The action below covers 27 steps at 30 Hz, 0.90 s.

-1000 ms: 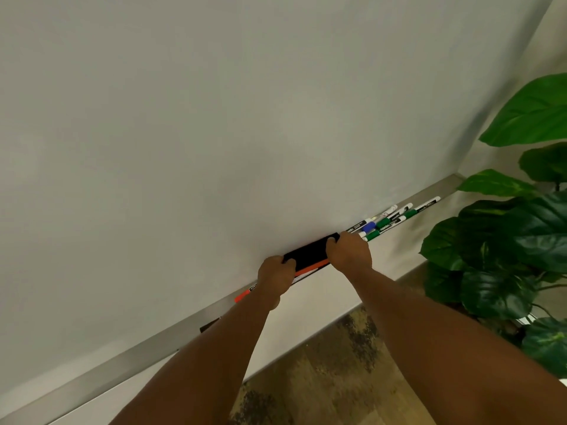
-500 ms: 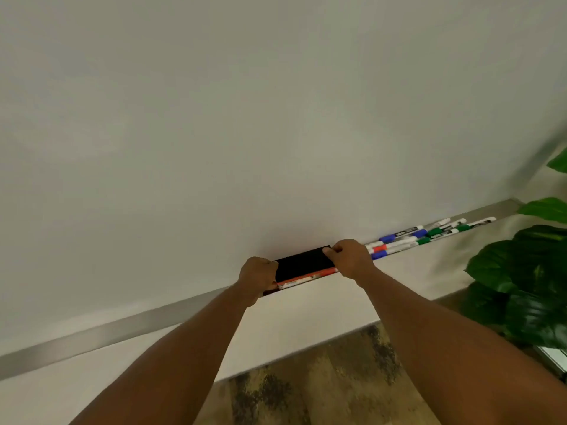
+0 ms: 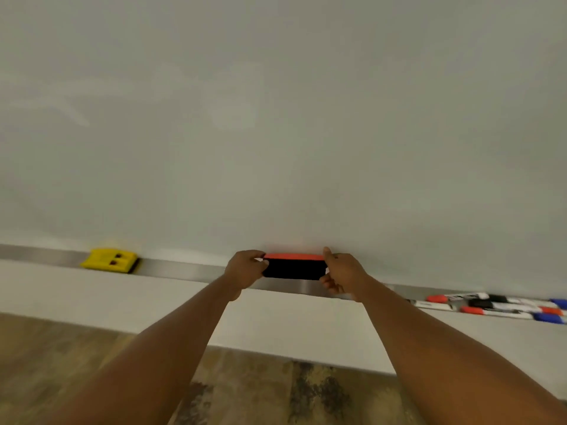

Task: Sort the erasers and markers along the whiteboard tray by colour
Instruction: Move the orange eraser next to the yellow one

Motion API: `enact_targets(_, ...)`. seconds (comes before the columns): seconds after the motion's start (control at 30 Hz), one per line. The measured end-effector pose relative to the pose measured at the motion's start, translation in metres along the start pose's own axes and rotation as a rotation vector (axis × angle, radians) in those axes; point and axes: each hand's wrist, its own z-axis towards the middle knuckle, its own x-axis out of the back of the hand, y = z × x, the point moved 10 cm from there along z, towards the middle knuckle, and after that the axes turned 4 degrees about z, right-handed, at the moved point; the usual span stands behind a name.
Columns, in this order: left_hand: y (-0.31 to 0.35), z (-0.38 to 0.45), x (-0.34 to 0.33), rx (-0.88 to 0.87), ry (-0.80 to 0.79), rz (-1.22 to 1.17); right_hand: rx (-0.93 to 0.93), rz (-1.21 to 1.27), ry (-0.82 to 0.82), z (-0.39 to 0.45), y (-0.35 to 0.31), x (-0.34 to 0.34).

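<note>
We have the red eraser in both hands – our left hand pinches its left end and our right hand pinches its right end, so both hands are closed on it. Its black felt side faces us and its red back shows as a thin strip along the top. It sits just above the tray, near the middle of the tray's length, close to the whiteboard; we cannot tell if it touches the board. A yellow eraser lies flat on the tray, well off toward the left end. The markers – red, black and blue caps mixed – lie in a bunch toward the right end. To do this step well, we think we should keep the eraser level and hold it by the ends only, so the dusty felt does not rub on the board. Then we should pick its spot, maybe next to the red markers or beside the yellow eraser, and set it down flat inside the tray, away from the front edge, so it does not tip off onto the floor.
</note>
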Motion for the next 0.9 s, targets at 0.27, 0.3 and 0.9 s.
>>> enact_targets(0.27,-0.079,0.001,0.123,0.064,0.263,0.011,-0.056,0.039,-0.2,0.02,-0.02,-0.163)
enact_targets(0.3,-0.091,0.002,0.137,0.077,0.298,0.01,-0.052,0.025,-0.222,0.021,-0.024,-0.184)
enact_targets(0.9,-0.197,0.052,0.258,0.163,0.442,0.077,0.244,-0.251,-0.009,0.057,-0.068,-0.349)
